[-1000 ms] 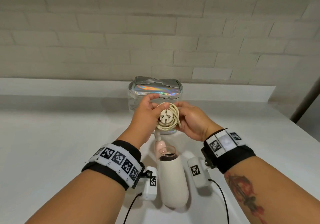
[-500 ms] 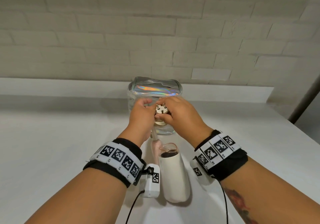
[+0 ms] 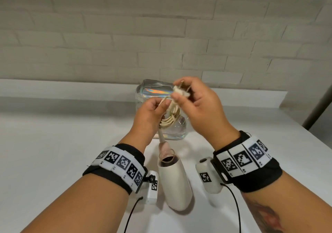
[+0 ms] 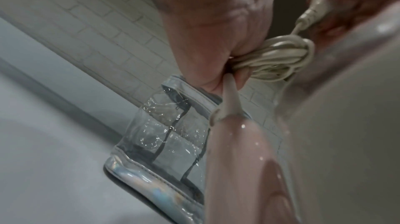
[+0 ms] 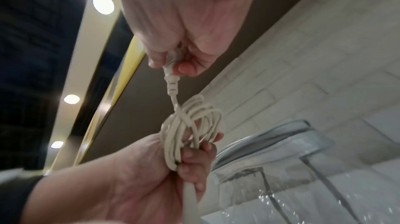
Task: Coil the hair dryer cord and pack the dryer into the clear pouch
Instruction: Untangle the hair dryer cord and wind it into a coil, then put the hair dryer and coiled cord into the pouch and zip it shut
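Observation:
A cream hair dryer [image 3: 174, 180] lies on the white table [image 3: 53, 151] between my forearms, its pink neck [image 4: 238, 167] pointing away from me. My left hand [image 3: 152, 114] grips the coiled cream cord [image 3: 170, 118] [image 4: 277, 58] [image 5: 186, 131] above the dryer. My right hand [image 3: 190, 96] pinches the plug [image 3: 179, 91] [image 5: 171, 59] and holds it up above the coil, with a short length of cord running down into the loops. The clear pouch [image 3: 179, 133] [image 4: 162, 133] [image 5: 303, 167] with a holographic top stands just behind both hands.
A low white ledge [image 3: 71, 88] and a pale brick wall [image 3: 125, 35] close off the far side of the table. A dark post [image 3: 319, 97] leans at the right edge. Black cables [image 3: 235, 205] trail from the wrist cameras beside the dryer.
My right hand has lifted the plug up and to the right, off the coil. The coil now hangs in my left hand, turned from flat to edge-on.

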Demonstrator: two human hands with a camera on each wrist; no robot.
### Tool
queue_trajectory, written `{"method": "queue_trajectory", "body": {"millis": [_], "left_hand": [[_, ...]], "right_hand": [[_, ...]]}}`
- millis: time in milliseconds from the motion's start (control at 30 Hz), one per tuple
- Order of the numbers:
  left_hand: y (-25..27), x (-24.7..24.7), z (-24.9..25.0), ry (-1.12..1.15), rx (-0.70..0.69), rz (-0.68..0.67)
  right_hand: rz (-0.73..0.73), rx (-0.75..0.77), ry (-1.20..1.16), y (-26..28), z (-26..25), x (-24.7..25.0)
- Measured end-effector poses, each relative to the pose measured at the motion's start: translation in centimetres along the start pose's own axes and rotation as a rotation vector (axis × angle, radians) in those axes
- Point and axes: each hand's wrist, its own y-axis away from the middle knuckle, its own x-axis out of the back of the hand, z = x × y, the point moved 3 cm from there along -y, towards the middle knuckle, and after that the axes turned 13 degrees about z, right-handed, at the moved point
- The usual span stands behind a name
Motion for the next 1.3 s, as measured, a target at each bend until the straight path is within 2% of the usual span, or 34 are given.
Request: {"method": "queue_trajectory", "body": {"millis": [100, 200, 300, 400, 467, 533, 633, 667, 800, 867, 1000, 1100, 1200, 1300], "left_hand": [[0.4, 0.2, 0.1, 0.014, 0.095, -0.161], [0.6, 0.2, -0.1, 0.011, 0.175, -0.273], [1.0, -0.2, -0.1, 0.056, 0.15, -0.265], [1.5, -0.8, -0.2, 0.07, 0.079, -0.202], [1.6, -1.2, -0.2, 0.027, 0.011, -0.166], [1.6, -1.4, -0.1, -0.069, -0.086, -0.136], [1.5, -1.8, -0.3, -0.171, -0.169, -0.085], [1.5, -1.9, -0.3, -0.175, -0.185, -0.062], [1.3, -1.8, 0.3, -0.181, -0.224, 0.024], [1.1, -1.6, 0.4, -0.176, -0.21, 0.025], [1.2, -1.6, 0.5, -0.145, -0.168, -0.039], [1.4, -1.5, -0.6, -0.15, -0.108, -0.134], [2.0, -0.9, -2.2, -0.237, -0.099, -0.155], [2.7, -0.6, -2.8, -0.132, -0.037, -0.171]], "right_hand": [[0.203, -0.289, -0.278, -0.6, 2.3, 0.9], [0.246, -0.494, -0.385, 0.0, 4.8, 0.7], [0.278, -0.775, -0.444, 1.6, 7.6, -0.7], [0.175, -1.094, -0.541, 3.5, 9.3, -1.9], [0.092, -1.189, -0.568, 4.1, 9.3, -2.1], [0.033, -1.198, -0.487, 4.3, 9.1, -2.3], [-0.044, -1.09, -0.167, 4.3, 8.9, -2.2], [-0.06, -1.049, -0.13, 4.3, 8.7, -2.2], [-0.16, -0.956, -0.335, 4.3, 7.4, -2.5], [-0.209, -0.906, -0.386, 4.2, 7.2, -2.4], [-0.28, -0.911, -0.383, 4.0, 7.2, -1.9], [-0.247, -0.947, -0.432, 3.4, 6.9, -1.7], [-0.252, -0.962, -0.467, 2.8, 6.8, -1.7], [-0.316, -0.917, -0.391, 2.6, 6.6, -1.9]]}}
